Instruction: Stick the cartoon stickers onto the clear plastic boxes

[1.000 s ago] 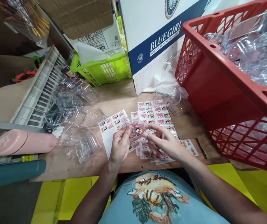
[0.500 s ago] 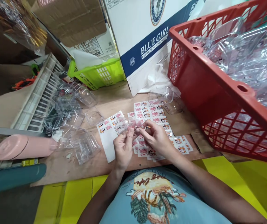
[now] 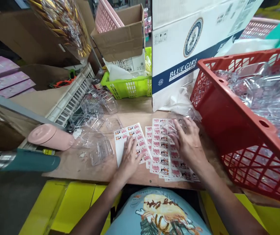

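Observation:
My left hand (image 3: pixel 131 153) lies with fingers spread on a white sticker sheet (image 3: pixel 120 151) partly covered in pink and cat-pattern stickers. Further right, my right hand (image 3: pixel 190 140) is over the other sticker sheets (image 3: pixel 163 153), holding a small clear plastic box (image 3: pixel 169 126) at its thumb side. The palm hides part of that box, and its grip is partly blurred. Several clear plastic boxes (image 3: pixel 100 150) lie in a loose heap to the left of my left hand.
A red basket (image 3: pixel 240 114) full of clear boxes stands at the right. Behind are a white carton (image 3: pixel 179 42) and a green basket (image 3: pixel 130 87). At left lie a pink bottle (image 3: pixel 50 137) and a teal bottle (image 3: pixel 32 162). White film (image 3: pixel 179 99) is bunched beside the carton.
My hands, together on the clear box before, have come apart. The left has dropped onto the sticker sheet, and the right has moved right with the box. The view has shifted too.

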Demonstrator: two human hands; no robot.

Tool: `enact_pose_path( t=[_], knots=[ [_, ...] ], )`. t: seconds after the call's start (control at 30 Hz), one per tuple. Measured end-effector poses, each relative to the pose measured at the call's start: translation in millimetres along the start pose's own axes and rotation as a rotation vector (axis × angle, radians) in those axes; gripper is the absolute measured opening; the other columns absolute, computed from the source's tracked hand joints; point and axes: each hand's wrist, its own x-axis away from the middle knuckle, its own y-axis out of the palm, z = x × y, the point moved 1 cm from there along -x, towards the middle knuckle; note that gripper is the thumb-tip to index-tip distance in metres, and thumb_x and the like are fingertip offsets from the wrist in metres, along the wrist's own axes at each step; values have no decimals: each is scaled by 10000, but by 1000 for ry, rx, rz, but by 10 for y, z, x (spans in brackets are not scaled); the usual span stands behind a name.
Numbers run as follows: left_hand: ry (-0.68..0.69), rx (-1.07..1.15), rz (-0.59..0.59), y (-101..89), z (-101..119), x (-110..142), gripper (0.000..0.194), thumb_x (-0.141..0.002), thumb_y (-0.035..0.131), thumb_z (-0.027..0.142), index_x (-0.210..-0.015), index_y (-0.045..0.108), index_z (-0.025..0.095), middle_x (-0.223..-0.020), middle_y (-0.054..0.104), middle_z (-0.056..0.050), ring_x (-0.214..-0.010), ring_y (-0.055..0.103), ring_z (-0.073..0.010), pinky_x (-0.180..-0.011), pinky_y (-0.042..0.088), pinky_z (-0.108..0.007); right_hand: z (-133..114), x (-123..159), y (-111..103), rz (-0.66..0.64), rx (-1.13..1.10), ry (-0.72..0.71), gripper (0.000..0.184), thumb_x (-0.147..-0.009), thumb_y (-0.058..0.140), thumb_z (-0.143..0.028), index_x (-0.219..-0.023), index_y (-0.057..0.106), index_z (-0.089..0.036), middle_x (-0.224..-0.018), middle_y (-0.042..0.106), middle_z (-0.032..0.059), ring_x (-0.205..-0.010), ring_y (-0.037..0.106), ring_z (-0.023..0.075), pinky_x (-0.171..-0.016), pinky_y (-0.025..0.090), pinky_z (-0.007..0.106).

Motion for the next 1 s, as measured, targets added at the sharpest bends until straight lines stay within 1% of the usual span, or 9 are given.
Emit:
enact_pose_path(
  t=[0.17, 0.3, 0.4, 0.57, 0.7, 0.77, 0.83, 0.9, 1.0],
  knots=[
    [236, -203, -209, 211, 23, 354, 566, -973, 452, 293, -1511, 307, 193, -1562, 351, -166, -1490, 205, -286, -1192, 286, -538, -376, -203, 381, -358, -64, -235, 551, -980, 475, -369, -1451, 386, -97, -1436, 440, 230, -1395, 315, 360, -1102, 330, 549],
    [199, -124, -132, 240, 32, 406, 510, -977, 397, 205, -1483, 342, 186, -1497, 442, -159, -1444, 346, -256, -1167, 368, -472, -568, -411, 730, -627, -29, -238, 551, -821, 720, -420, -1252, 555, -118, -1185, 607, 187, -1143, 493, 381, -952, 390, 597],
    [138, -69, -11, 219, -9, 331, 501, -955, 420, 165, -1451, 362, 200, -1436, 468, -156, -1397, 413, -250, -1142, 397, -468, -586, -486, 845, -647, -26, -239, 259, -841, 701, -357, -998, 629, -163, -1044, 625, 123, -1031, 522, 309, -889, 419, 513],
    [82, -61, 88, 188, -57, 259, 477, -920, 517, 175, -1380, 411, 239, -1383, 444, -138, -1342, 448, -254, -1116, 399, -452, -581, -514, 869, -620, 2, -204, 375, -819, 717, -309, -1117, 579, -129, -1149, 558, 177, -1096, 471, 328, -879, 408, 455],
    [8, -199, 184, 69, -185, 169, 668, -892, 605, 291, -1466, 277, 192, -1476, 351, -194, -1400, 342, -325, -1119, 338, -524, -605, -514, 881, -654, -41, -230, 274, -795, 748, -331, -955, 631, -143, -1015, 605, 131, -995, 511, 285, -841, 411, 391],
    [-47, -288, 225, -15, -256, 71, 761, -828, 692, 372, -1448, 310, 154, -1388, 452, -211, -1323, 410, -366, -1079, 338, -566, -607, -503, 888, -645, -72, -242, 255, -790, 752, -328, -945, 648, -155, -1080, 595, 128, -1028, 508, 284, -854, 404, 386],
    [-58, -305, 185, -77, -292, -30, 625, -791, 733, 359, -1320, 470, 154, -1141, 603, -143, -1128, 538, -328, -992, 408, -518, -597, -493, 894, -615, -102, -244, 363, -805, 737, -328, -1103, 630, -151, -1233, 547, 151, -1120, 476, 298, -902, 389, 402],
    [-30, -270, 110, -100, -288, -97, 269, -815, 702, 269, -1054, 611, 185, -891, 627, -55, -936, 577, -258, -890, 455, -426, -581, -493, 902, -588, -128, -237, 585, -834, 706, -341, -1336, 497, -127, -1337, 495, 179, -1184, 442, 307, -945, 374, 420],
    [4, -240, 132, -99, -251, -109, 19, -856, 635, 204, -869, 621, 202, -884, 611, -42, -917, 568, -227, -867, 451, -380, -574, -504, 912, -588, -151, -225, 685, -856, 677, -307, -1436, 383, -91, -1234, 576, 173, -1131, 470, 299, -938, 378, 426]
  ],
)
